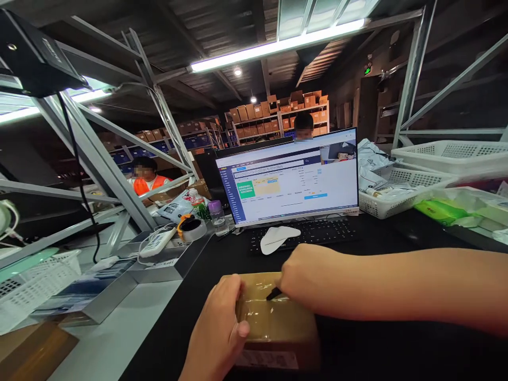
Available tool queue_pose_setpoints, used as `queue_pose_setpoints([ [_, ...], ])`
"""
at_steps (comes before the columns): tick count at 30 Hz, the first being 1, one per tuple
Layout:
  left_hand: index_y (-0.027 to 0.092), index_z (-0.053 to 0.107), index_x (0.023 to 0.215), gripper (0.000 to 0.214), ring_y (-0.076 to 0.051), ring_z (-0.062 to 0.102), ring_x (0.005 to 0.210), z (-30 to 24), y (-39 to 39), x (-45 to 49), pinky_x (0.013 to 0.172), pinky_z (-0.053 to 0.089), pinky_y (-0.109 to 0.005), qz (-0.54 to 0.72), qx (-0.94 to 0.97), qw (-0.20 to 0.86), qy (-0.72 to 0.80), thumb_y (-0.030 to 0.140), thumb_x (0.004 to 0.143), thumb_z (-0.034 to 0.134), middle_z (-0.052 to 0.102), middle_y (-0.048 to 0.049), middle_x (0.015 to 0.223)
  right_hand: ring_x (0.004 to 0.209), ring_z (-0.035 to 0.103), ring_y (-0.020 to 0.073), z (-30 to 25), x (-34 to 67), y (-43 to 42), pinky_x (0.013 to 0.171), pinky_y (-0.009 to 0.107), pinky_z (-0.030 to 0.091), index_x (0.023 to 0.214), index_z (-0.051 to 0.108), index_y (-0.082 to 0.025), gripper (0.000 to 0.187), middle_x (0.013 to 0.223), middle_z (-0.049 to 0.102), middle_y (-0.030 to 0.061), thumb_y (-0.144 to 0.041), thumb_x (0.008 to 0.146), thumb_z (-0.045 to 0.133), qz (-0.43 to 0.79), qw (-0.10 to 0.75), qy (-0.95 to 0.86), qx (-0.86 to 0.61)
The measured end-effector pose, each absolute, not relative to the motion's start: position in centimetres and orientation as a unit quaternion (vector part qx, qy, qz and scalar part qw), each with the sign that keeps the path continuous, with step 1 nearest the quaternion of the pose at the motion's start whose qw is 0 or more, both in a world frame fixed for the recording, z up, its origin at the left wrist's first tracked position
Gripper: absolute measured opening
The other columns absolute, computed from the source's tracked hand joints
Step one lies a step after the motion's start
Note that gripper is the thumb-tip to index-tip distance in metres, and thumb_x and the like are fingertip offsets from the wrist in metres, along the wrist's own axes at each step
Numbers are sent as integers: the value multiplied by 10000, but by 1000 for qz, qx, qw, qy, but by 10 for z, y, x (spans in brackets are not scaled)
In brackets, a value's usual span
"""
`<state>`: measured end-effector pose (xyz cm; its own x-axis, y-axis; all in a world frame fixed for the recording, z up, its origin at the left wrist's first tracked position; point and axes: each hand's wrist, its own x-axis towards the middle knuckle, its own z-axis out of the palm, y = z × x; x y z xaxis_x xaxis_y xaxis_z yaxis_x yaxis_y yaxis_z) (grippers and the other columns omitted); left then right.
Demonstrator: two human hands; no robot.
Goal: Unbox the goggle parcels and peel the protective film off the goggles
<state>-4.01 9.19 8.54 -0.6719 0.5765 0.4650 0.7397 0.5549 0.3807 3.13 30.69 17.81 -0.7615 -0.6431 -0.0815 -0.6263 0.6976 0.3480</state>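
While right fingers [290, 278] clutch a black tool [273, 294], spread left fingers [227, 291] touch a glossily taped cardboard box [278, 323].

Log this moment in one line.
left hand: against taped cardboard box, left side | right hand: gripping black tool at box top | monitor: lit, beyond box

We see a dim ceiling [222, 32] and a bright fluorescent tube [278, 46] far above our left hand [218, 320] and right hand [305, 272] — between them, glare streaks the packing tape [260, 313].
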Motion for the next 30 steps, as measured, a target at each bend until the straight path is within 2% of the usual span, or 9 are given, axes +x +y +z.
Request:
queue_pose_setpoints([
  [3, 235, 385, 706, 788, -212, 453, 661, 87, 93, -41, 620, 355, -349, -284, -403, 144, -858, 933, 727, 20, 492, -27, 755, 515, 671, 246, 180, 44, 319, 439, 317, 350, 868, 746, -151, 161, 643, 715, 50, -74, 727, 733, -172, 29, -935, 310],
  [7, 226, 432, 701, 782, -223, 463, 696, 89, 94, -44, 643, 361, -355, -286, -415, 126, -854, 907, 766, 54, 496, -34, 768, 528, 686, 264, 190, 63, 331, 449, 315, 336, 992, 760, -138, 304, 651, 726, 77, -56, 699, 758, -176, -28, -953, 245],
  [11, 214, 489, 684, 740, -241, 493, 742, 91, 94, -46, 683, 380, -377, -250, -428, 114, -861, 840, 849, 130, 513, -51, 795, 544, 692, 253, 195, 79, 351, 484, 305, 374, 971, 788, -179, 320, 667, 737, 74, -15, 702, 731, -173, -66, -965, 187],
  [14, 210, 484, 647, 725, -236, 490, 722, 88, 93, -45, 650, 372, -367, -223, -427, 154, -863, 818, 866, 153, 498, -53, 782, 579, 701, 242, 195, 85, 378, 564, 301, 439, 920, 805, -223, 284, 643, 736, 53, -26, 738, 710, -121, -34, -982, 144],
  [16, 210, 480, 643, 743, -226, 477, 695, 85, 92, -44, 618, 359, -355, -207, -423, 201, -859, 836, 849, 137, 483, -48, 771, 675, 724, 254, 195, 82, 394, 653, 325, 488, 1007, 795, -241, 240, 771, 773, 70, -125, 847, 657, -78, 39, -990, 110],
  [18, 208, 481, 645, 743, -220, 472, 682, 83, 91, -43, 604, 352, -348, -191, -420, 244, -853, 841, 845, 146, 473, -42, 764, 867, 731, 292, 190, 71, 401, 765, 369, 516, 1172, 739, -235, 284, 1006, 777, 106, -266, 943, 575, -20, 121, -990, 64],
  [20, 207, 491, 655, 729, -214, 471, 675, 81, 90, -42, 595, 355, -343, -190, -421, 267, -846, 827, 858, 166, 470, -39, 765, 1017, 696, 311, 176, 53, 395, 854, 396, 514, 1289, 667, -208, 393, 1161, 736, 126, -391, 964, 542, 85, 156, -984, 32],
  [25, 213, 494, 677, 602, -195, 498, 698, 81, 86, -38, 617, 411, -318, -257, -436, 231, -831, 685, 950, 238, 478, -35, 793, 937, 688, 260, 116, 5, 353, 814, 346, 522, 1261, 650, -161, 525, 1080, 738, 95, -470, 838, 688, 393, 59, -915, 64],
  [30, 223, 446, 660, 542, -190, 486, 681, 80, 83, -37, 610, 393, -311, -274, -436, 230, -826, 574, 1000, 209, 462, -29, 758, 1113, 638, 278, 84, -6, 341, 935, 368, 493, 1209, 660, -157, 479, 1203, 699, 92, -460, 840, 678, 537, -19, -840, 80],
])
